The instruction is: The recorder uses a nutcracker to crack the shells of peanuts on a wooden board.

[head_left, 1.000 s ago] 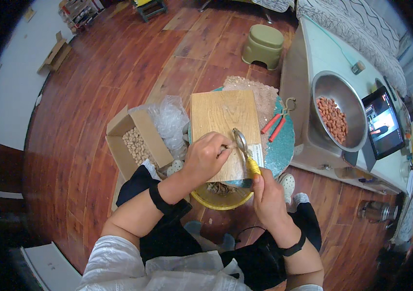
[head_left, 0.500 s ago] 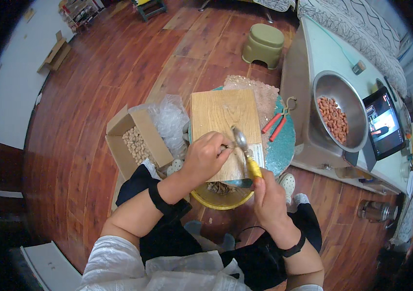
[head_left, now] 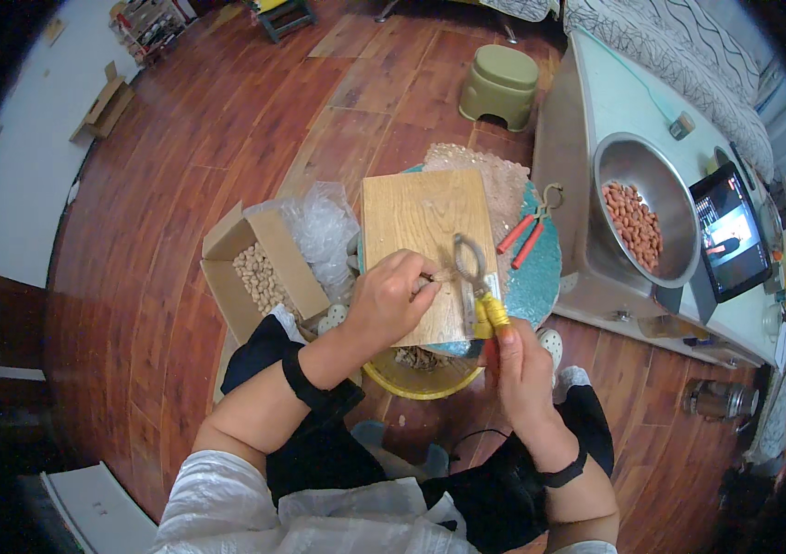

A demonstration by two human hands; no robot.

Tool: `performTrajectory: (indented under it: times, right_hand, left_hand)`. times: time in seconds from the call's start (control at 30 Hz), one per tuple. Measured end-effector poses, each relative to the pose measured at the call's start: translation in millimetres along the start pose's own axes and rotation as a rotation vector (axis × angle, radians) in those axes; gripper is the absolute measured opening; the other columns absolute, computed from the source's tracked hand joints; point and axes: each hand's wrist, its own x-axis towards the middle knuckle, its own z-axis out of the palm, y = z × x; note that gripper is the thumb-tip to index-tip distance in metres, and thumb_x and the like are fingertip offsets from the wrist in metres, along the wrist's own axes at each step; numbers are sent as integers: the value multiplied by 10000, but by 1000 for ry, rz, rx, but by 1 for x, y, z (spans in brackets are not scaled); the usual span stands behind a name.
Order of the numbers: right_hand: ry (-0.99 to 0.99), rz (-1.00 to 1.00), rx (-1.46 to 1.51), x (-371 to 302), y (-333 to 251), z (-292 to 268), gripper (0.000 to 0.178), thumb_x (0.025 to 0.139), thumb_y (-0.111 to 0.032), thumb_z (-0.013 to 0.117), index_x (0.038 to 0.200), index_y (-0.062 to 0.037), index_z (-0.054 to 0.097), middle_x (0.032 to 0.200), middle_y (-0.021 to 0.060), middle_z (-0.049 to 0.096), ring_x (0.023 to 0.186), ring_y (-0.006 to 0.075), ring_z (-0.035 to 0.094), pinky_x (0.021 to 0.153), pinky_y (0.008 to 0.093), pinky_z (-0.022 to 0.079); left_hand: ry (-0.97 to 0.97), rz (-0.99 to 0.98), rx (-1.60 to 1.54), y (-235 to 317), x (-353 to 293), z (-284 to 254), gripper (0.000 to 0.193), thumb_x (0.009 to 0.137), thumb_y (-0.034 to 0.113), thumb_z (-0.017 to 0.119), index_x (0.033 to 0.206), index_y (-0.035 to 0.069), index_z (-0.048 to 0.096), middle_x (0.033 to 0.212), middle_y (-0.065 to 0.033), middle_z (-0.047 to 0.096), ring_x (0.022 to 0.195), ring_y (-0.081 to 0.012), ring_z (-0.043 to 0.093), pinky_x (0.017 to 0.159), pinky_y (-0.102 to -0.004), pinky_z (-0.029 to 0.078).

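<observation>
In my right hand (head_left: 524,369) is a pair of yellow-handled pliers (head_left: 481,291) with rounded, ring-like metal jaws. The handles are spread and the jaws point up over the wooden board (head_left: 421,208). Just left of the pliers, my left hand (head_left: 395,294) is closed in a pinch above the board. Something small and dark shows at its fingertips, too small to name. Under the board's near edge, a yellow-rimmed basin (head_left: 411,395) holds what look like broken shells. A cardboard box (head_left: 290,257) of pale, unshelled nuts (head_left: 262,277) stands to the left.
Red-handled pliers (head_left: 529,238) lie on the teal round surface (head_left: 541,286), near pinkish crumbly material (head_left: 481,175). Clear plastic wrap (head_left: 319,222) sits beside the box. A steel bowl of reddish kernels (head_left: 631,226) and a tablet (head_left: 735,235) stand on the right-hand cabinet. Farther off is a green stool (head_left: 501,83).
My right hand has shifted slightly right, drawing the pliers away from my left fingertips. The pliers' handles and jaws have spread apart. My left hand has stayed nearly still.
</observation>
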Motion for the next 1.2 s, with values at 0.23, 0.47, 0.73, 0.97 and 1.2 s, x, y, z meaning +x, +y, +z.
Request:
performTrajectory:
  times: [0.23, 0.47, 0.73, 0.97, 1.2]
  right_hand:
    - [26, 95, 330, 3, -3, -4, 382, 1036, -330, 335, 967, -8, 530, 684, 30, 554, 490, 87, 479, 443, 237, 401]
    - [22, 121, 339, 6, 2, -2, 369, 1036, -312, 341, 974, -8, 541, 668, 29, 556, 487, 90, 477, 446, 243, 402]
    - [-10, 175, 125, 8, 6, 2, 285, 1002, -254, 452, 1082, -7, 569, 672, 47, 601, 546, 121, 554, 506, 294, 446]
    - [133, -204, -207, 11, 10, 14, 208, 962, -181, 506, 1077, -18, 565, 672, 196, 601, 597, 348, 625, 541, 423, 487]
    - [63, -167, -241, 12, 1, 19, 206, 952, -182, 520, 1075, -24, 565, 720, 236, 611, 657, 412, 632, 557, 470, 489]
  left_hand:
    - [-24, 6, -8, 9, 1, -6, 245, 751, 73, 717, 969, 27, 614, 919, -112, 600, 648, -223, 583, 601, -340, 490]
    - [-90, 1, 23, 1, 1, -5, 192, 816, 97, 670, 979, 24, 599, 914, -122, 595, 700, -258, 603, 626, -354, 494]
    - [-106, -127, 88, 1, 2, -7, 148, 885, 141, 592, 962, 16, 569, 871, -152, 572, 806, -331, 607, 679, -425, 480]
    - [-147, -145, 141, 6, 2, -11, 144, 893, 155, 577, 971, 34, 576, 898, -145, 573, 817, -354, 603, 679, -443, 483]
    - [-24, -127, 38, 8, 1, -11, 165, 850, 149, 643, 949, 31, 585, 890, -135, 582, 785, -318, 618, 661, -418, 495]
